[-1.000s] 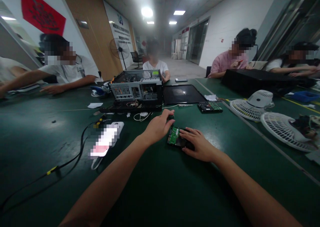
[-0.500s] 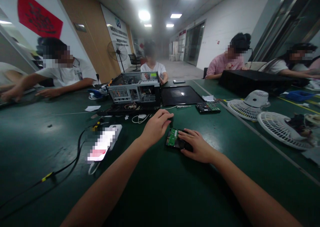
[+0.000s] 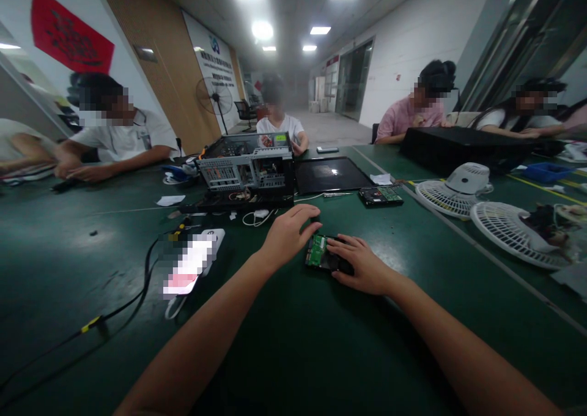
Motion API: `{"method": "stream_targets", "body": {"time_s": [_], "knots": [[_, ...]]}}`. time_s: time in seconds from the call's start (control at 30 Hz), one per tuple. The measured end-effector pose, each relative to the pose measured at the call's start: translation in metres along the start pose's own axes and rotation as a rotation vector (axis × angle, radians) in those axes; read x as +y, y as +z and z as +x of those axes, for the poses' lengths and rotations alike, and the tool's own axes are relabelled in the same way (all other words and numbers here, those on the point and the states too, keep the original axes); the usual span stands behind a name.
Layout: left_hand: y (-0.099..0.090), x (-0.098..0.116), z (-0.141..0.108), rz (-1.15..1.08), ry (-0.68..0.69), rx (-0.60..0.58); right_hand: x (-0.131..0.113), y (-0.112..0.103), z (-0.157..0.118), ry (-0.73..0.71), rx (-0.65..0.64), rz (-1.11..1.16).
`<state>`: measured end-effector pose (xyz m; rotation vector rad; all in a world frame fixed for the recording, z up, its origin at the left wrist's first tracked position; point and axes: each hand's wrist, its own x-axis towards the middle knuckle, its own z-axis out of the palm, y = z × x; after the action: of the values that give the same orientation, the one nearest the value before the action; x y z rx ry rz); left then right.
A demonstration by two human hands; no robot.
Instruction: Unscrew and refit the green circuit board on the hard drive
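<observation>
A hard drive [image 3: 318, 251] lies on the green table in front of me, its green circuit board facing up. My right hand [image 3: 360, 263] holds it down, fingers across the top and thumb along the near edge, hiding its right part. Just above the drive's far left corner is my left hand [image 3: 291, 232], its thumb and fingers curled about a small dark thing that I cannot make out. A second hard drive [image 3: 380, 196] rests farther back, near thin metal tools [image 3: 337, 194].
An opened computer case [image 3: 245, 168] and a black panel [image 3: 332, 175] stand beyond my hands. A phone [image 3: 195, 263] with cables is at left. White fan parts [image 3: 509, 232] lie at right. Several people sit around the table, one behind a black case [image 3: 458, 150].
My left thumb and fingertips have parted a little beside the drive's corner. My right hand and the drive stay put. A person at the left has drawn their hands together.
</observation>
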<state>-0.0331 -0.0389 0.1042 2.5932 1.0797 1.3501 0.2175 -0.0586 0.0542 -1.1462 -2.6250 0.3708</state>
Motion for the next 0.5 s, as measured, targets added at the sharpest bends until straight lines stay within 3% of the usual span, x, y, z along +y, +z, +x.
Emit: {"method": "stream_targets", "body": {"time_s": [0.3, 0.5], "knots": [[0.002, -0.004, 0.002, 0.07, -0.086, 0.14, 0.0, -0.001, 0.0, -0.002, 0.007, 0.0], [0.002, -0.004, 0.013, 0.074, -0.096, 0.062, -0.001, 0.001, 0.002, 0.003, 0.015, -0.004]]}}
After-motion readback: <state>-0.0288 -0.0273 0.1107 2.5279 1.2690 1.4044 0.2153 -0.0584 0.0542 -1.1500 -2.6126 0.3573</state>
